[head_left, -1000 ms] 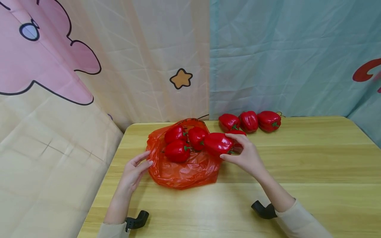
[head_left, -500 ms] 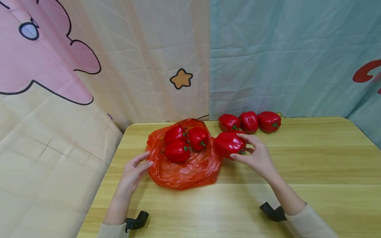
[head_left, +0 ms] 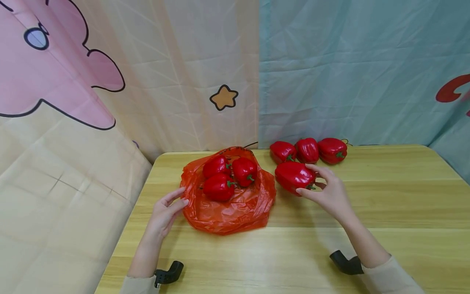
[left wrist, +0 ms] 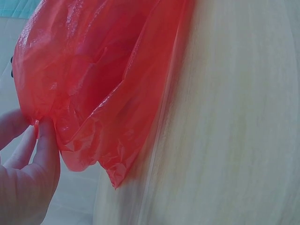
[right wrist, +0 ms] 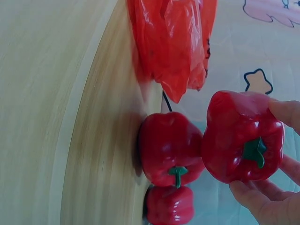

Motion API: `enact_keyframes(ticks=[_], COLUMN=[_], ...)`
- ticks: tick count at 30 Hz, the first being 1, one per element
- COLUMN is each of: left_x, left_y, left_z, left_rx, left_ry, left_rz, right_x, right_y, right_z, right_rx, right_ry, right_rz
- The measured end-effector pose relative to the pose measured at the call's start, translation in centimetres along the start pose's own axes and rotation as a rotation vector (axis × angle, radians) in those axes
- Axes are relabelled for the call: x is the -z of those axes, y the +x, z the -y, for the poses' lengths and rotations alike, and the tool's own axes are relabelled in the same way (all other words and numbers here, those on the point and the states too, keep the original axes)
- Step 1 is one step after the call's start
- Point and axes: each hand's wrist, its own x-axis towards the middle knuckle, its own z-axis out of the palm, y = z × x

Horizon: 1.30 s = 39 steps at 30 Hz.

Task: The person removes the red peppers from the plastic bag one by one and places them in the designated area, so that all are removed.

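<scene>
My left hand (head_left: 164,213) pinches the left edge of a crumpled, wide-mouthed red plastic bag (head_left: 224,218) between thumb and fingers; the left wrist view shows the film caught at the fingertips. Three glossy red bell peppers (head_left: 219,187) with green stems lie inside. Just right of the bag, my right hand (head_left: 330,194) grips another red bell pepper (head_left: 295,176) near its stem end. In the right wrist view this held pepper (right wrist: 232,140) is off the table, in front of a pepper (right wrist: 164,145) that stands on the wood.
Three more red peppers (head_left: 307,150) sit in a row at the table's back edge, right of the bag. The light wooden table (head_left: 396,204) extends to the right. A printed curtain (head_left: 330,73) hangs behind it. Black wrist mounts (head_left: 169,272) jut from both wrists.
My right hand has moved right with its pepper, from over the bag's right edge to beside the bag. The left hand and the bagged peppers have stayed in place.
</scene>
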Motion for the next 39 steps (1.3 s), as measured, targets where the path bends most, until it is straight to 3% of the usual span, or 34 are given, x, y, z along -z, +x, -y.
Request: enact_keyframes(ticks=[23, 39], left_x=[0.2, 0.1], left_y=[0.1, 0.1], left_z=[0.0, 0.0], left_rx=[0.02, 0.018], left_ry=[0.019, 0.005], left_rz=[0.007, 0.003], right_x=[2.6, 4.8], right_y=[-0.3, -0.4], right_z=[-1.0, -2.3], right_rx=[-0.021, -0.103], right_ry=[-0.037, -0.086], right_rz=[-0.049, -0.117])
